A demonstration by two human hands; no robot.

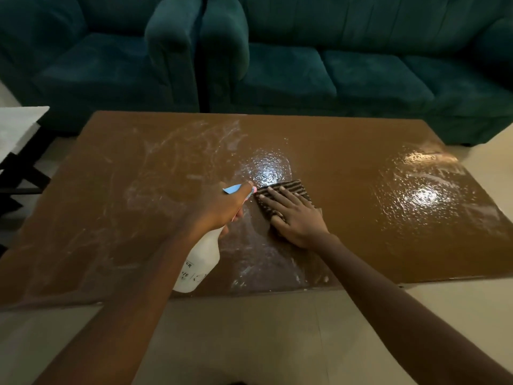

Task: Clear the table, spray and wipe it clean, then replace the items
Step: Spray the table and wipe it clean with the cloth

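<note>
While wiping with the right hand point(297, 220), press through the whole palm and not the fingertips.

Head view: right hand laid flat on the striped cloth point(288, 187), fingers straight and slightly spread. Cloth lying on the table point(347, 245) near its middle, far edge touching a glossy puddle point(268, 166) of spray. Left hand point(219, 209) curled tight round the neck of the white bottle point(201, 259), blue-and-pink spray head pointing at the cloth's left edge. Bottle apparently held above the table near the front edge, not standing on it.

Judged stage: table cleared, spraying and wiping under way, nothing put back yet. Whitish smears point(166, 151) across the left half; a second wet patch point(419, 193) at the right end, unwiped by the look of it.

To do the step well:
- Push the cloth forward through the near puddle.
- Work in long overlapping strokes from the far edge toward the near one.
- Cross to the right patch soon, to forestall dried spots.
- Turn the cloth to a drier face for the smeared left side.
- Hold off on more spray; probably enough liquid there already.
- Lift the bottle clear of the stroke path.
- Avoid dragging drips over the edge onto the floor point(249, 329) or toward the sofa point(333, 73) behind.
</note>
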